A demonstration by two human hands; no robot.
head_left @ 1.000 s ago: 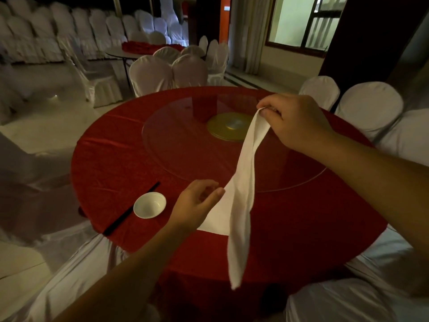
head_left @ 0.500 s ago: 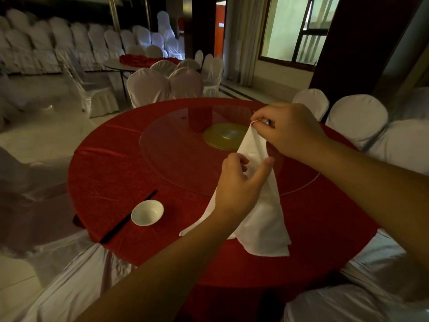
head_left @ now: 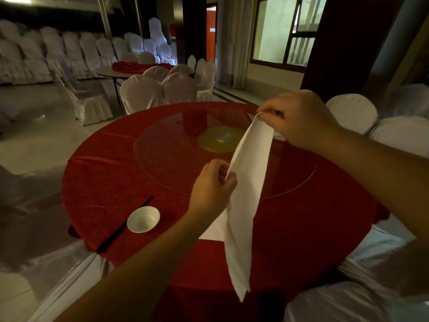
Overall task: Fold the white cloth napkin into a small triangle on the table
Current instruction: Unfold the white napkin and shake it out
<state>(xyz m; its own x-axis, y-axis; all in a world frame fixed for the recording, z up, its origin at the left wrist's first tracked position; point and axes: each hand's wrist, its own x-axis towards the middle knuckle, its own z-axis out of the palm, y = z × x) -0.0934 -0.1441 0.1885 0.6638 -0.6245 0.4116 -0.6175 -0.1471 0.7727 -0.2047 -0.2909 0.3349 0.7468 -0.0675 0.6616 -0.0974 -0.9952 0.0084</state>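
Observation:
The white cloth napkin (head_left: 246, 196) hangs in the air above the round table with the red cloth (head_left: 111, 173), draped long and narrow, its lowest tip past the near table edge. My right hand (head_left: 299, 119) pinches its top corner, raised over the glass turntable. My left hand (head_left: 213, 187) pinches the napkin's left edge lower down, near the middle of its length. A flat white piece (head_left: 214, 228) lies on the tablecloth behind my left wrist; I cannot tell whether it belongs to the same napkin.
A glass turntable (head_left: 176, 154) with a gold hub (head_left: 218, 140) covers the table's middle. A small white bowl (head_left: 143, 219) and black chopsticks (head_left: 116, 233) lie at the near left. White-covered chairs (head_left: 350, 112) ring the table; another table stands behind.
My right hand has lifted the top corner higher and to the right. My left hand has slid down to the napkin's left edge, and the cloth now hangs longer and narrower.

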